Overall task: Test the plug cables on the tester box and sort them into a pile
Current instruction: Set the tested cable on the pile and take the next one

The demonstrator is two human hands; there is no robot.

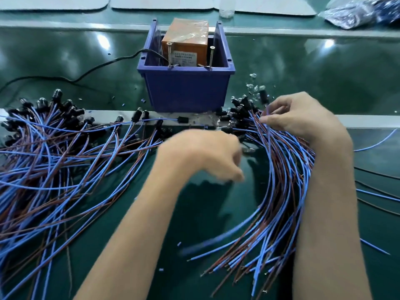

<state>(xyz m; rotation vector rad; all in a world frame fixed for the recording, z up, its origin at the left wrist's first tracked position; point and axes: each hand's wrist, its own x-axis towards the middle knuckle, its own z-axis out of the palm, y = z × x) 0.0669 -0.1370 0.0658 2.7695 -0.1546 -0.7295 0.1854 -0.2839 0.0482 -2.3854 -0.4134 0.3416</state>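
2 bare hands over a green bench (205, 213).
the right hand (303, 118) pinches wires of the right plug cable bundle (285, 191), fingers curled. the left hand (201, 154), mid-scene, is blurred; its grip cannot be told. a larger plug cable pile (54, 169) lies left. the orange tester box (186, 40) sits in a blue bin (186, 92), far centre.

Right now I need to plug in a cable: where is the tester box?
In the head view it is top centre: the orange tester box sits inside the blue bin, behind and between the left cable pile and the right bundle.
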